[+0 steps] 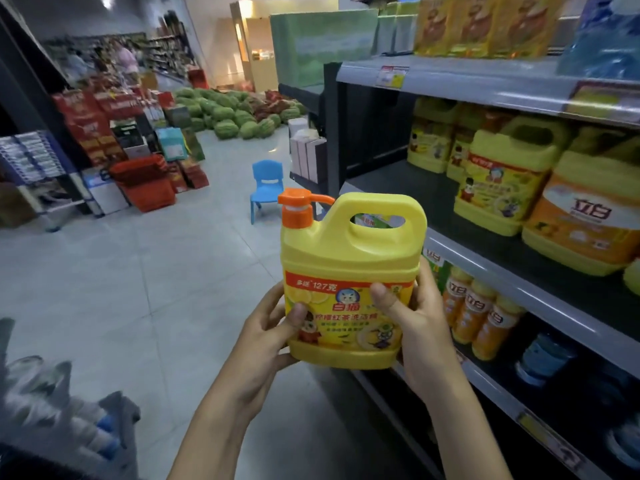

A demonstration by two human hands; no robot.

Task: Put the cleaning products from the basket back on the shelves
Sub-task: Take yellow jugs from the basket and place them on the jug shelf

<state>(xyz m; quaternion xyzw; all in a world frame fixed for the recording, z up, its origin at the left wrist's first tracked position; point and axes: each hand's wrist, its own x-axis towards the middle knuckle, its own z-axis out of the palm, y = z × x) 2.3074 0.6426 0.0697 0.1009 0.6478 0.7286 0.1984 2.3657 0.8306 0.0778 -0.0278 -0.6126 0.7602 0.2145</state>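
near left, bottom corner: grey basket (121, 414), blurred. white bottles with blue caps (93, 434) lie in it.

far left, across the tiled floor (138, 271): stack of red shopping baskets (145, 183) in front of a display of red cartons. far centre: pile of watermelons (228, 116) on the floor. nearer than that, a small blue plastic chair (266, 188) stands by the end of the shelving.

centre, near: both forearms rise from the bottom edge and converge on a yellow detergent jug (349, 268). the jug is upright and held in the air, just left of the shelf edge, resting on no board. orange pump cap (298, 202) at its top left, handle loop at top right, label facing the camera.

left hand (266, 341): grasps the jug's lower left corner. thumb lies on the front label, fingers curl under and behind the base.

right hand (424, 327): grasps the jug's right side. thumb is pressed flat on the upper right of the label, fingers wrap round the far side, tips hidden.

right: grey shelves (491, 261). the middle board holds matching yellow jugs (498, 181), with a larger orange-labelled jug (581, 220) to their right. board below: a row of small orange bottles (481, 317). top board: yellow packs (485, 26), blurred.
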